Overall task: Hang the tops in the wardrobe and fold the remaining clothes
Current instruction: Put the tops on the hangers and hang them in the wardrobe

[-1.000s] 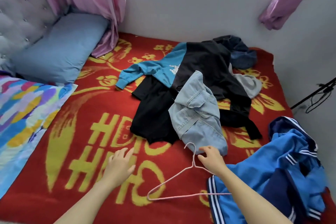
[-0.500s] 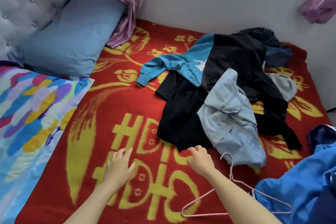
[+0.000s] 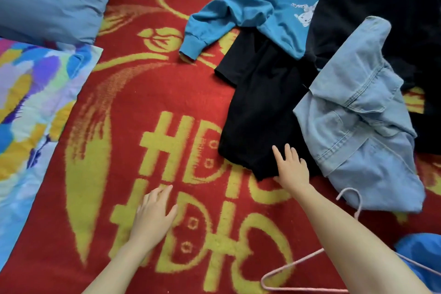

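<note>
- Fingers (image 3: 278, 155) of the right hand (image 3: 290, 168) lie straight and spread on the near edge of the black garment (image 3: 260, 114), pinching nothing yet. A second ago they were at the neck of the pink hanger (image 3: 292, 265).
- That hanger now lies loose on the red blanket (image 3: 119, 102) of the bed, partly under the right forearm, just beside the pale denim garment (image 3: 358, 131).
- The left hand (image 3: 155, 212) stays flat on the blanket with straight fingers, holding nothing.
- The black piece seems to be next. I cannot tell whether it is a top to hang or something to fold.
- The teal-sleeved top (image 3: 238, 12) lies untouched farther back in the heap.
</note>
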The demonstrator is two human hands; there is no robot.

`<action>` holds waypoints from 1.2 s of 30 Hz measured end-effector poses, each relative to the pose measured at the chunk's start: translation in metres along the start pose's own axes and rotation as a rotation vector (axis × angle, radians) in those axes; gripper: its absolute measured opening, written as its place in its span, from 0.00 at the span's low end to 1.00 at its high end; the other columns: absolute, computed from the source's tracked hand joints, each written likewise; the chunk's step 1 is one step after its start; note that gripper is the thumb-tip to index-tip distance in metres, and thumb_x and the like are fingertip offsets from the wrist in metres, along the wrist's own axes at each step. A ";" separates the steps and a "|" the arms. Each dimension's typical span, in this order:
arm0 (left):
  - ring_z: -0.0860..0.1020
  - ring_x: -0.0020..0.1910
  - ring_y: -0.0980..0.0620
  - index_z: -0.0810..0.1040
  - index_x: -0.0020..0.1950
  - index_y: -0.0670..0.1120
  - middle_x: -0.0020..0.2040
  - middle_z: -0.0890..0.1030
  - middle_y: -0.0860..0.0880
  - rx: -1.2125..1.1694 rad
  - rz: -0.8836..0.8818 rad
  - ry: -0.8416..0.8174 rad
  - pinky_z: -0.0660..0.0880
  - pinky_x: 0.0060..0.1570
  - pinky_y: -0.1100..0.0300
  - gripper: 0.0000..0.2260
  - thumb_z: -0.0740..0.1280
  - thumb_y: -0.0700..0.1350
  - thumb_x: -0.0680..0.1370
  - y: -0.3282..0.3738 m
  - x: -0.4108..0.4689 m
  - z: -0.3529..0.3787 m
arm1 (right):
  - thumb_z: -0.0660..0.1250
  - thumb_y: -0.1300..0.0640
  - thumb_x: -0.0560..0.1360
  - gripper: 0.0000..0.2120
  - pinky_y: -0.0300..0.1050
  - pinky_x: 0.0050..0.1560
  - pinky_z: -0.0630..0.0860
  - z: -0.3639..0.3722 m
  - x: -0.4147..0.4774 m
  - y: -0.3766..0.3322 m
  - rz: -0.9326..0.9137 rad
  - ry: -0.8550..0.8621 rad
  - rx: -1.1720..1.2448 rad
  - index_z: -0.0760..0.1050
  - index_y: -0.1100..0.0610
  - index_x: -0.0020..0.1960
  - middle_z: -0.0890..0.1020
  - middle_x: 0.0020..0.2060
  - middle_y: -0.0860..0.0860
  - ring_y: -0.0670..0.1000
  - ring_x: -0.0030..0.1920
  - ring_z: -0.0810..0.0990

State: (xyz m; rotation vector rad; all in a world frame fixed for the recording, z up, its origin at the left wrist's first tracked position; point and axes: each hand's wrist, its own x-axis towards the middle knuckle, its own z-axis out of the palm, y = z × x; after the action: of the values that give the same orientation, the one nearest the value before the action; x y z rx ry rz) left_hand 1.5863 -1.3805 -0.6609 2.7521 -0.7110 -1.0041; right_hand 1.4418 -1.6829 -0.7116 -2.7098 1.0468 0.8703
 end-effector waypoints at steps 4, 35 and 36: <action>0.58 0.72 0.51 0.57 0.76 0.51 0.73 0.62 0.50 -0.012 -0.019 -0.015 0.60 0.68 0.56 0.24 0.57 0.52 0.81 0.008 0.003 0.011 | 0.66 0.54 0.76 0.37 0.48 0.65 0.64 0.002 0.010 0.010 -0.058 0.053 0.036 0.48 0.51 0.77 0.63 0.72 0.57 0.56 0.71 0.63; 0.60 0.70 0.60 0.51 0.75 0.57 0.69 0.63 0.61 -0.571 0.677 0.101 0.60 0.69 0.58 0.38 0.68 0.60 0.72 0.187 -0.241 -0.088 | 0.59 0.66 0.72 0.08 0.42 0.33 0.62 -0.267 -0.346 0.002 -0.183 0.396 0.726 0.75 0.64 0.37 0.76 0.32 0.53 0.50 0.35 0.71; 0.63 0.68 0.61 0.56 0.74 0.57 0.67 0.66 0.61 -0.664 0.667 0.149 0.64 0.67 0.60 0.34 0.65 0.62 0.72 0.189 -0.247 -0.095 | 0.60 0.65 0.72 0.08 0.42 0.37 0.64 -0.280 -0.357 -0.002 -0.194 0.441 0.731 0.78 0.65 0.41 0.79 0.37 0.55 0.51 0.39 0.73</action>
State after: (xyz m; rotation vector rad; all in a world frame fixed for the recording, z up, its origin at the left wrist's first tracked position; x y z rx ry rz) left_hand 1.4087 -1.4346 -0.3937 1.8073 -0.9572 -0.6973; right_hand 1.3620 -1.5557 -0.2829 -2.3210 0.8974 -0.1527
